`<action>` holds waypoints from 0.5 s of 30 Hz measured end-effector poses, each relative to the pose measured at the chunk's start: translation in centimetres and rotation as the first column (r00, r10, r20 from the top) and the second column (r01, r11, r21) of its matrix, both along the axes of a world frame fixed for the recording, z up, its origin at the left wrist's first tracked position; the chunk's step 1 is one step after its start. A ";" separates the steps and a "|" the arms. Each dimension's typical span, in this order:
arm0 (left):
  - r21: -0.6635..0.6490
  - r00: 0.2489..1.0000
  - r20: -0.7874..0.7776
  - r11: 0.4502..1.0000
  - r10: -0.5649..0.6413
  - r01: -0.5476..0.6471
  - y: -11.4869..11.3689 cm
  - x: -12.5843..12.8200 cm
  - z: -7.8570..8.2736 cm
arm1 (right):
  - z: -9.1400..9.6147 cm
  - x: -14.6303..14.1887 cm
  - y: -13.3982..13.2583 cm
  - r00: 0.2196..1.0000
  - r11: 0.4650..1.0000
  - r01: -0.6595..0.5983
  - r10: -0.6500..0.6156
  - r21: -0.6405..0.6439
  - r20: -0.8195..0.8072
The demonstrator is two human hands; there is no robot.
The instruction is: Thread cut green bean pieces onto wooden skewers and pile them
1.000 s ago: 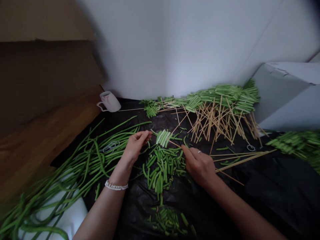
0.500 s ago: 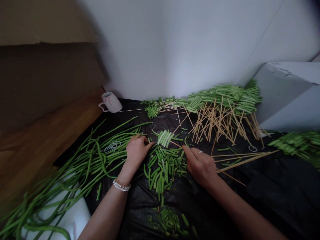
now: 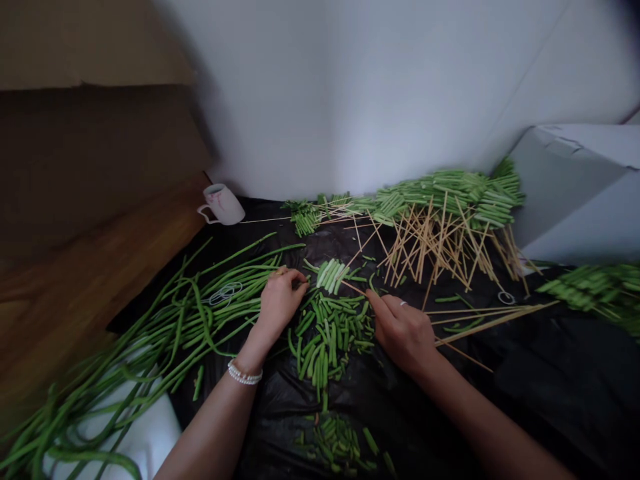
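My right hand [image 3: 404,331] is closed round the lower end of a bamboo skewer [image 3: 354,287]. On that skewer, short pale-green bean pieces [image 3: 331,276] sit side by side in a row. Just left of the row, my left hand [image 3: 283,300] has its thumb and fingertips drawn together in a pinch; whatever may be between them is hidden. Directly below the skewer lies a pile of cut green bean pieces [image 3: 327,333]. Long uncut beans [image 3: 200,313] spread out beside my left hand, with a loop of pale string [image 3: 226,293] on them.
Loaded bean skewers [image 3: 445,193] are heaped along the wall, sticks pointing towards me. Loose skewers [image 3: 480,317] lie right of my right hand. A mug [image 3: 223,204] stands at the back left, a white box [image 3: 580,180] at the right. Black plastic sheeting [image 3: 280,413] covers the surface.
My left hand has shifted slightly right, and its thumb and fingertips have come closer together. My right hand and the skewer have barely moved.
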State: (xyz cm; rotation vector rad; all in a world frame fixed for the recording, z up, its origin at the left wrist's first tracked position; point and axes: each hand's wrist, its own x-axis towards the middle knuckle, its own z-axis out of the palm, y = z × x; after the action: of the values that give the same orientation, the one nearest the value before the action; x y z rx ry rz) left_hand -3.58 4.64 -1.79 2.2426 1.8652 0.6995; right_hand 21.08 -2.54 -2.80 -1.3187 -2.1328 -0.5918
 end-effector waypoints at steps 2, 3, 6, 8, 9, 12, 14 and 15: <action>0.002 0.998 0.007 0.998 -0.067 0.067 0.0 0.3 -0.2 | -0.1 0.1 0.0 1.000 1.000 0.008 -0.008 -0.001 -0.003; 0.002 0.995 0.003 0.995 -0.095 0.095 -0.1 0.4 -0.3 | -0.1 0.1 0.0 1.000 1.000 0.012 -0.012 -0.004 -0.003; 0.007 0.991 -0.040 0.992 -0.128 0.128 -0.3 0.8 -0.5 | -0.1 0.1 0.0 1.000 1.000 0.014 -0.014 -0.014 0.001; 0.016 0.991 -0.060 0.992 -0.122 0.123 -0.4 1.0 -0.4 | 0.0 0.1 0.0 1.000 1.000 0.005 -0.005 -0.013 0.000; 0.023 0.991 -0.052 0.992 -0.120 0.121 -0.4 1.1 -0.3 | 0.0 0.1 0.0 1.000 1.000 0.002 -0.002 -0.010 -0.002; 0.031 0.986 0.135 0.995 -0.097 0.094 -0.4 1.2 0.0 | 0.2 0.0 0.0 1.000 1.000 0.006 -0.006 -0.004 -0.007; -0.018 0.915 0.403 0.999 -0.037 0.048 -0.2 1.3 0.1 | 0.2 0.0 0.0 1.000 1.000 0.006 -0.006 0.000 -0.012; -0.065 0.836 0.549 0.997 0.009 0.032 -0.1 1.3 0.2 | 0.1 0.0 0.0 1.000 1.000 0.001 -0.001 0.001 -0.013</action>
State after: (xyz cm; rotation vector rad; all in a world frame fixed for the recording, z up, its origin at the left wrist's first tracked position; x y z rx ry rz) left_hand -2.24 4.53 -1.61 1.7450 1.5532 1.1123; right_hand 21.07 -2.59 -2.66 -1.3197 -2.1207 -0.5833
